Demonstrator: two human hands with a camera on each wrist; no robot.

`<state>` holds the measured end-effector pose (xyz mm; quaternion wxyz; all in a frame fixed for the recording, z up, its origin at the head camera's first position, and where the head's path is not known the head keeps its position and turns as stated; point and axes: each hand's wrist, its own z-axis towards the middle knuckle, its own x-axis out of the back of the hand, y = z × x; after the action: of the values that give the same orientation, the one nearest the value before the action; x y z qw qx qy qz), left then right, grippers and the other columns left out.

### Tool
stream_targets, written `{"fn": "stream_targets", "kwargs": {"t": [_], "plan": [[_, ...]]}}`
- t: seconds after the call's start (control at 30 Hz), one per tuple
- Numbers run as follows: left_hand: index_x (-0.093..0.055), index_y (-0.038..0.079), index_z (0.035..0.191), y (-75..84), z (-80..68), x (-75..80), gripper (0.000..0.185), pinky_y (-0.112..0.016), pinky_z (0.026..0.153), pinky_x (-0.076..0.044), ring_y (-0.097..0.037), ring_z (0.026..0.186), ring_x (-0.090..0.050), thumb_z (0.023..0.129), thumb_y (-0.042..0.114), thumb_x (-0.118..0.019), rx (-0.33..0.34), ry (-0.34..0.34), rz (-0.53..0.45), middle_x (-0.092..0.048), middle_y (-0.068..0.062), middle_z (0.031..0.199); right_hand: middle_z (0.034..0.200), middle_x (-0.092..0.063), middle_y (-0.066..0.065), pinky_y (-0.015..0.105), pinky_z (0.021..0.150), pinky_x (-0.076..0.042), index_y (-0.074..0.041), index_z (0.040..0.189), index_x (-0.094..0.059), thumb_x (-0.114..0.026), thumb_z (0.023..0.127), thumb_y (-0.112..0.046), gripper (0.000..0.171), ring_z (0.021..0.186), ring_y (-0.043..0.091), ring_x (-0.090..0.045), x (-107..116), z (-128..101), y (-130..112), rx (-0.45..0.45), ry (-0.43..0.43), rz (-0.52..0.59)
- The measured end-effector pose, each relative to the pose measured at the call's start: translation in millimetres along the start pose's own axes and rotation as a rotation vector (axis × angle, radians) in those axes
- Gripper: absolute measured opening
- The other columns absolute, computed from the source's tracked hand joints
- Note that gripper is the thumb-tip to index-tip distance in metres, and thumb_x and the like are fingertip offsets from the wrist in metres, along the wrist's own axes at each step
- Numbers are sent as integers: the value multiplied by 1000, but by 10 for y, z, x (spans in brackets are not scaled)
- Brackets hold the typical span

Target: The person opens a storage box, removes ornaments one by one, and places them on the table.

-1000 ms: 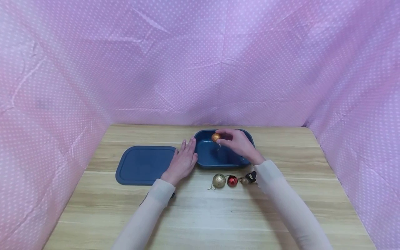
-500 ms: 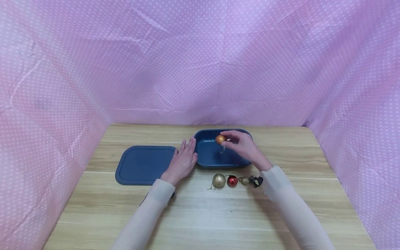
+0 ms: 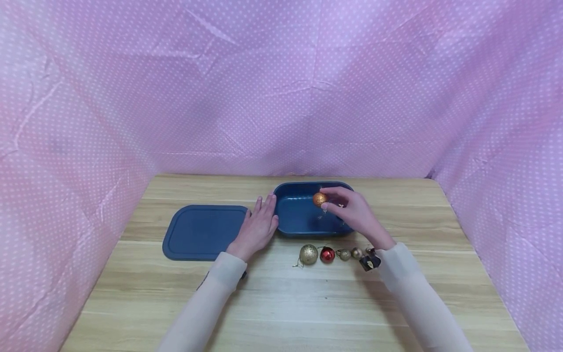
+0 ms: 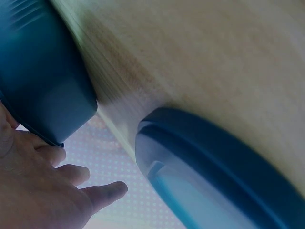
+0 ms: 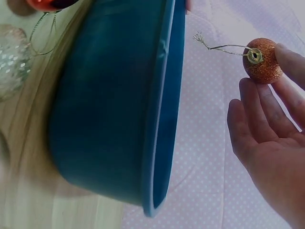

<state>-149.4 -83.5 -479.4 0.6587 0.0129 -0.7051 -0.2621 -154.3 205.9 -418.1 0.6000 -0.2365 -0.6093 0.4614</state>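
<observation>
Between the right thumb and fingertips, an orange glitter bauble point(image 3: 320, 199) is pinched; the right hand point(image 3: 355, 210) reaches in from the right. Round as it is, the bauble has no long axis, but the right wrist view shows its gold cap and a cord loop point(image 5: 224, 48) trailing down toward the box. It is held above the open top of a dark blue rectangular box point(image 3: 295, 212), over the right half and clear of the rim, so the box lies straight below the fingers, its long axis running left to right.

At the box's left end, the left hand point(image 3: 256, 231) lies with fingers straight, touching the rim; it is farther from the bauble. Knuckles hide part of the box's right end, so its contents there cannot be told.

Just in front of the box sit a large gold glitter bauble point(image 3: 308, 254), a red shiny bauble point(image 3: 327, 254), a small gold glitter bauble point(image 3: 344, 254) and a bronze bauble point(image 3: 357, 253). Left of the box, the flat blue lid point(image 3: 200, 232) lies on the wooden table point(image 3: 281, 313).
</observation>
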Motion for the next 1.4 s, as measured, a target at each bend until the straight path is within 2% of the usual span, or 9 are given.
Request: {"fn": "stream_targets", "kwargs": {"t": [0.3, 0.5, 0.6, 0.83, 0.97, 1.2, 1.4], "plan": [[-13, 8, 167, -6, 6, -20, 62, -67, 120, -19, -36, 158, -10, 112, 30, -33, 12, -16, -3, -12, -6, 173, 122, -72, 10, 27, 76, -58, -10, 133, -70, -77, 95, -24, 41, 105, 27, -70, 74, -141, 73, -54, 16, 28], [-14, 8, 167, -3, 10, -20, 62, -68, 120, -19, -36, 158, -10, 112, 28, -36, 15, -12, -10, -13, -7, 173, 125, -71, 9, 23, 82, -56, -13, 135, -69, -76, 97, -31, 43, 109, 26, -69, 132, -231, 124, -76, 22, 13], [-13, 8, 167, -6, 12, -23, 62, -68, 120, -19, -36, 158, -10, 112, 28, -36, 16, -13, -8, -12, -7, 173, 126, -71, 9, 21, 86, -54, -13, 135, -68, -75, 97, -30, 42, 111, 26, -69, 158, -273, 155, -79, 24, 18], [-14, 8, 167, -5, 9, -28, 62, -67, 120, -19, -36, 158, -10, 112, 27, -37, 18, -13, -14, -12, -6, 173, 130, -70, 10, 20, 88, -52, -12, 138, -67, -74, 98, -29, 43, 115, 26, -67, 219, -375, 199, -94, 47, -5], [-14, 8, 167, 7, 6, -15, 62, -67, 120, -19, -36, 158, -11, 112, 27, -37, 17, -10, -11, -14, -7, 173, 129, -70, 11, 19, 90, -53, -8, 136, -67, -74, 98, -24, 42, 112, 20, -67, 255, -426, 245, -72, 71, 13], [-15, 6, 166, -3, 18, -25, 62, -68, 119, -19, -37, 158, -12, 112, 27, -37, 7, -3, -11, -14, -8, 173, 125, -71, 19, 13, 90, -51, 0, 134, -66, -73, 98, -13, 39, 105, -1, -65, 338, -531, 336, -30, 124, 64], [-16, 6, 166, -14, 18, -40, 63, -68, 119, -20, -35, 158, -12, 111, 28, -37, 5, 5, -12, -15, -7, 173, 127, -69, 19, 14, 90, -51, 0, 135, -66, -73, 99, -16, 40, 106, -1, -65, 424, -640, 390, -53, 157, 50]]}}
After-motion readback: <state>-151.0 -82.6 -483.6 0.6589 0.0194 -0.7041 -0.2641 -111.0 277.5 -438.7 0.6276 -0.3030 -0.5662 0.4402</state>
